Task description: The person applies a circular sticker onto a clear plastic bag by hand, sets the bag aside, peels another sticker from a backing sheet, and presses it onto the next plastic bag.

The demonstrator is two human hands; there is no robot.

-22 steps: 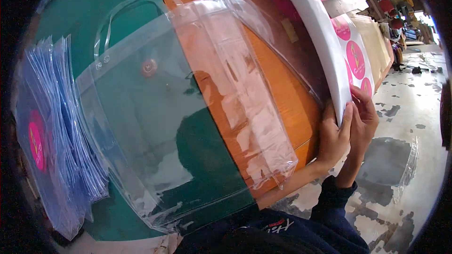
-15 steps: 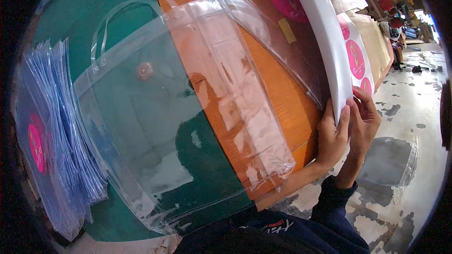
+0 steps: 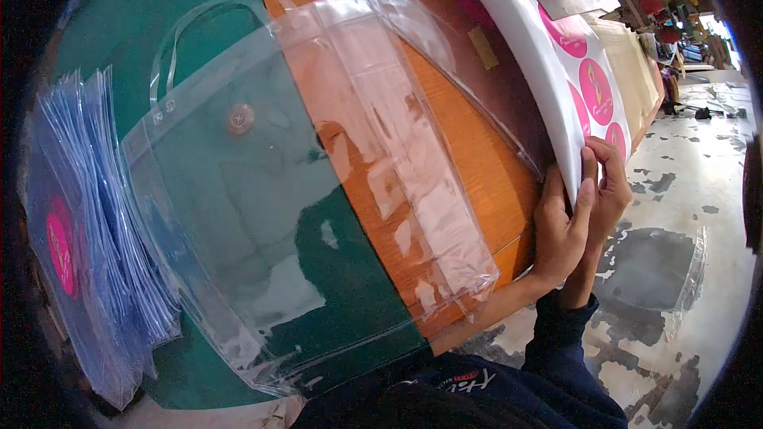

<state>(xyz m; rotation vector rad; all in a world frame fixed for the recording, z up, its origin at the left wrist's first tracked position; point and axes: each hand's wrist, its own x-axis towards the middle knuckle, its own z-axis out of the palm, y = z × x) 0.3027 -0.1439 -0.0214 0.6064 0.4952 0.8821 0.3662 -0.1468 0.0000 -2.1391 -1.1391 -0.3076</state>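
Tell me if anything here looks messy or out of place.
Mostly tidy. The clear plastic bag lies askew, one corner hanging over the table edge. Both hands pinch the white sticker sheet, which curves upward.

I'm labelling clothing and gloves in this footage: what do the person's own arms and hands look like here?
Both hands are bare, with no gloves. The left hand and right hand come out of dark navy long sleeves that end at the wrists. No rings, watch or markings can be made out on them.
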